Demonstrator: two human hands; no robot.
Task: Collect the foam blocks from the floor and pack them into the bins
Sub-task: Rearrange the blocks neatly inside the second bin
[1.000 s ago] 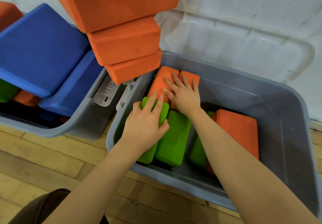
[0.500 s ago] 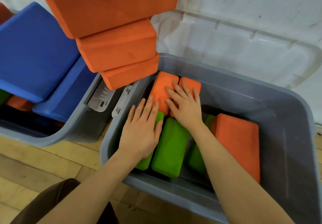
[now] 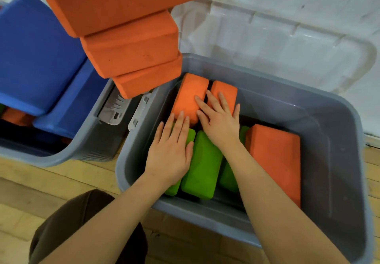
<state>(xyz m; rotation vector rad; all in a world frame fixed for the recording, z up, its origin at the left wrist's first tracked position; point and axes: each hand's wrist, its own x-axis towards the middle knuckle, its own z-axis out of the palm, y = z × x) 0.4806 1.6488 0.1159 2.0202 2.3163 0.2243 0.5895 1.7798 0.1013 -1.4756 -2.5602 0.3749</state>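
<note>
A grey bin point(image 3: 337, 161) in front of me holds green foam blocks point(image 3: 202, 167) standing on edge, two orange blocks point(image 3: 188, 95) at the far end and one big orange block point(image 3: 275, 161) on the right. My left hand point(image 3: 170, 152) lies flat with straight fingers on the leftmost green block. My right hand point(image 3: 219, 120) presses flat across the two far orange blocks. A stack of three orange blocks point(image 3: 131, 46) hangs close to the camera at the top; what holds it is hidden.
A second grey bin point(image 3: 61, 157) on the left is packed with large blue blocks point(image 3: 35, 54). A clear plastic lid point(image 3: 277, 43) leans on the white wall behind. Wooden floor point(image 3: 30, 191) runs along the near side; my dark-clothed knee point(image 3: 72, 222) is below.
My left hand's fingers straightened from a curl over the green block to lying flat on it. The view shifted slightly left; my right hand stayed on the orange blocks.
</note>
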